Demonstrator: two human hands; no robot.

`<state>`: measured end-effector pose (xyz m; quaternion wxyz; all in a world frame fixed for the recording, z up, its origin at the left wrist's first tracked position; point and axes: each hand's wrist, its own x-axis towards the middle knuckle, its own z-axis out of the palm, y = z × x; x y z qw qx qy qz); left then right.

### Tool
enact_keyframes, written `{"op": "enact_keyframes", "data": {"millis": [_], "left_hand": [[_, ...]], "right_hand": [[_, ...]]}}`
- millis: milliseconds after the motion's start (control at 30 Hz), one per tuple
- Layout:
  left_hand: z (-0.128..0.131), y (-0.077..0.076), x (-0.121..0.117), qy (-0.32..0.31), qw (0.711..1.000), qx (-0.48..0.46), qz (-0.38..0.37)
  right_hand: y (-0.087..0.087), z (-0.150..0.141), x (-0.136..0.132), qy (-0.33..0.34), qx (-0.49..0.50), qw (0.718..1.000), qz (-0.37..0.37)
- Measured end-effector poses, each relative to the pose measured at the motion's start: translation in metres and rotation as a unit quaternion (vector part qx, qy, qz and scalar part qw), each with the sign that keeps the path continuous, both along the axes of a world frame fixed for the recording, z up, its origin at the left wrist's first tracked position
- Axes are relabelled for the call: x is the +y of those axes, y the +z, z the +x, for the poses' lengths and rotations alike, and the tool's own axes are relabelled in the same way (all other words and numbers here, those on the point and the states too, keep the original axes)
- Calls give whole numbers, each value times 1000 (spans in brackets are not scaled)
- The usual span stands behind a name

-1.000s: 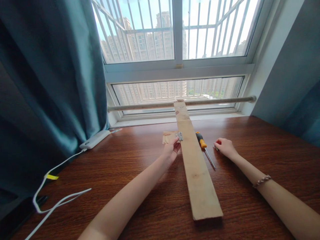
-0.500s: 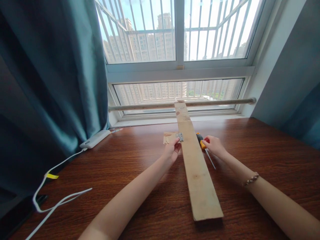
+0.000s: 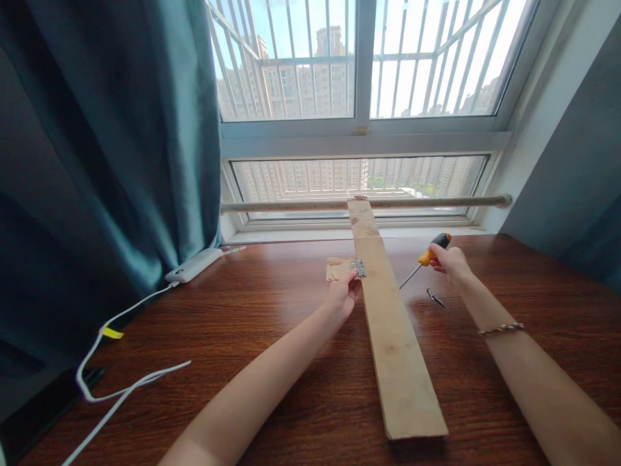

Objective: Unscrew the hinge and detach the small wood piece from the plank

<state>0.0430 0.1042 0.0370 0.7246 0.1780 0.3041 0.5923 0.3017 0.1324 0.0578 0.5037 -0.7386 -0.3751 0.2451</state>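
Observation:
A long pale wooden plank (image 3: pixel 392 323) lies on the dark wooden table (image 3: pixel 272 323), its far end propped on a wooden rod (image 3: pixel 291 206) by the window. A small metal hinge (image 3: pixel 359 267) joins the plank's left edge to a small wooden block (image 3: pixel 336 268). My left hand (image 3: pixel 344 294) is closed, its fingertips pressing on the block and hinge. My right hand (image 3: pixel 449 262) is raised over the table and grips a screwdriver (image 3: pixel 427 257) with an orange and black handle, its tip pointing down and left. Loose screws (image 3: pixel 435 298) lie under that hand.
A teal curtain (image 3: pixel 107 149) hangs at the left. A white power bank (image 3: pixel 194 265) sits near it, with a white cable (image 3: pixel 121 382) trailing to the table's front left edge. The barred window (image 3: pixel 359 65) and a grey wall (image 3: pixel 567 123) bound the far side.
My right hand moved left to the screwdriver lying beside the plank, took hold of it and lifted it up and right. Screws now show on the table. My left hand stayed on the hinge.

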Motion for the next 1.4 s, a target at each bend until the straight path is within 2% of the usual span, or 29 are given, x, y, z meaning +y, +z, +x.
{"op": "enact_keyframes", "data": {"millis": [67,100,133,200,267,300,367,467,600,733,833,1000,1133,1200,1267,1400], "left_hand": [[0,-2,1,0,1000,1,-2],[1,-2,1,0,1000,2,-4],[1,-3,2,0,1000,3,-5],[1,-2,1,4,1000,1,-4],[1,-1,0,10,1000,0,-3],[1,0,0,11,1000,0,-3],[1,1,-1,11,1000,3,-5],[0,3,-2,8,1000,3,-10],[0,2,-2,0,1000,-3,-10],[0,1,-1,-3,1000,-1,-10],[0,0,-1,-3,1000,0,-10],[1,2,-1,-7,1000,1,-19],[1,2,-1,-3,1000,4,-28],[1,2,-1,-3,1000,5,-28],[1,1,-1,-5,1000,4,-24],[1,0,-1,-6,1000,8,-25]], "right_hand": [[17,14,-4,-39,89,991,93],[26,19,-6,-53,181,966,178],[33,22,-9,-49,228,947,219],[46,21,-16,-5,320,903,288],[53,9,-23,59,353,878,319],[54,1,-26,90,351,873,325],[52,-19,-31,143,321,883,310],[43,-42,-34,185,299,891,286],[29,-50,-32,189,297,892,284],[27,-50,-33,179,280,898,287],[36,-54,-36,170,226,914,291],[62,-69,-38,148,73,940,298],[77,-84,-38,131,-26,941,311],[80,-88,-40,167,8,932,323],[82,-89,-44,226,83,914,326],[88,-77,-54,331,195,886,258]]}}
